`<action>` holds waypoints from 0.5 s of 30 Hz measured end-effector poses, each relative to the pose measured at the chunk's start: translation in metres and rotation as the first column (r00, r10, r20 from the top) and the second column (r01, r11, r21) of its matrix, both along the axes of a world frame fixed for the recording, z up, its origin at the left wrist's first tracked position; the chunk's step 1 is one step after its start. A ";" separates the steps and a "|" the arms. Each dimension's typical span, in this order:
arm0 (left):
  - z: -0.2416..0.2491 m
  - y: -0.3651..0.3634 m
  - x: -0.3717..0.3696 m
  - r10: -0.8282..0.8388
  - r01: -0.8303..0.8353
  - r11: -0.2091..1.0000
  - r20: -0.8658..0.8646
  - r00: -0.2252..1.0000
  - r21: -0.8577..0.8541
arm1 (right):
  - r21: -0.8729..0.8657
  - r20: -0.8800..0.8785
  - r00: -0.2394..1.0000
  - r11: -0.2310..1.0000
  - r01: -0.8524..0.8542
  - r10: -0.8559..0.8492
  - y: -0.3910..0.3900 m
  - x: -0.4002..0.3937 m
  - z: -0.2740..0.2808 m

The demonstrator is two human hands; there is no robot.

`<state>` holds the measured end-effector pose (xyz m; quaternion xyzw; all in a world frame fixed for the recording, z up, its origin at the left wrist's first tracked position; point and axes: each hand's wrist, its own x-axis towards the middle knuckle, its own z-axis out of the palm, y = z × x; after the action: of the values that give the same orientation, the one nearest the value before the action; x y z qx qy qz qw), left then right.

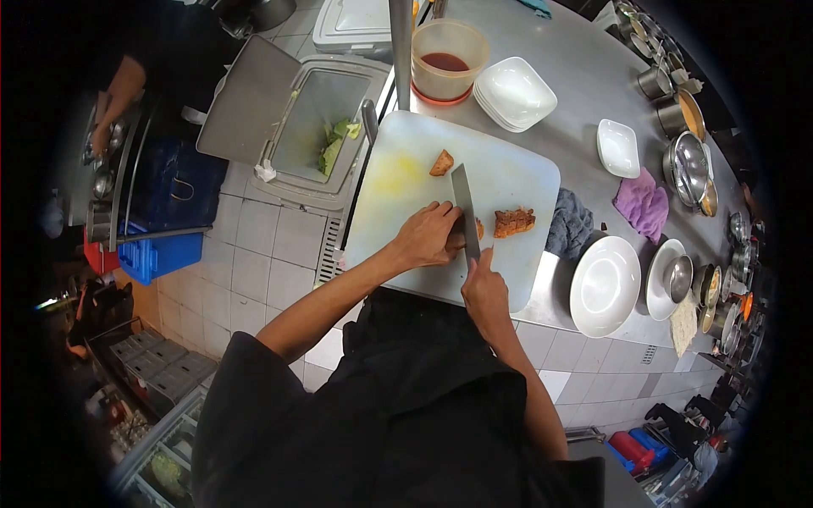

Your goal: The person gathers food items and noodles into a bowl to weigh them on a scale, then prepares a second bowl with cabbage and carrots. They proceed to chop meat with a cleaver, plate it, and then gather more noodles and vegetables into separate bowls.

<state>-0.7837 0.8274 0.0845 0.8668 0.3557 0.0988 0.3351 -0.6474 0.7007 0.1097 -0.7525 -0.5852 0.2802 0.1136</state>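
On a white cutting board lies a browned piece of meat with cuts across it. A smaller browned chunk sits near the board's far side. My right hand is closed round the handle of a kitchen knife, its blade pointing away from me. Just left of the blade, my left hand presses curled fingers on another browned piece, mostly hidden by the hand and the blade.
Stacked white square bowls and a tub of dark red liquid stand behind the board. Right of it lie a grey cloth, a white plate and a purple cloth. An open bin with green scraps stands left. Another person's arm shows far left.
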 end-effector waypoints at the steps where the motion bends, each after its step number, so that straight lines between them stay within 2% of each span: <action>1: -0.003 0.000 0.001 0.011 -0.011 1.000 0.016 1.000 0.001 | 0.032 0.036 0.999 0.999 0.013 -0.014 0.011 -0.001 -0.004; 3: -0.007 -0.007 -0.001 0.013 -0.013 1.000 0.027 1.000 -0.002 | 0.060 0.066 0.997 0.998 0.034 -0.038 0.021 0.000 -0.007; 6: -0.007 -0.004 -0.006 0.027 -0.037 0.995 0.108 0.994 0.093 | 0.136 -0.005 1.000 0.990 -0.029 0.030 0.036 0.020 0.003; 8: -0.004 -0.007 -0.017 0.055 -0.071 0.990 0.131 0.990 0.121 | 0.214 0.030 0.986 0.962 -0.167 0.165 0.023 0.021 0.028; 9: -0.004 -0.005 -0.019 0.055 -0.071 0.990 0.131 0.990 0.121 | 0.214 0.030 0.986 0.962 -0.168 0.165 0.016 0.019 0.038; 11: -0.003 -0.002 -0.022 0.015 -0.021 0.996 0.065 0.998 0.090 | 0.026 -0.032 0.998 0.999 -0.046 0.047 -0.001 0.015 0.056; 15: 0.003 0.001 -0.019 0.000 -0.002 0.999 0.032 1.000 0.045 | -0.107 -0.010 0.998 0.993 -0.059 0.059 -0.024 0.004 0.075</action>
<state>-0.8024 0.8288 0.0870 0.8723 0.3485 0.1206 0.3211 -0.6431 0.6762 0.1849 -0.7388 -0.5909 0.3170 0.0669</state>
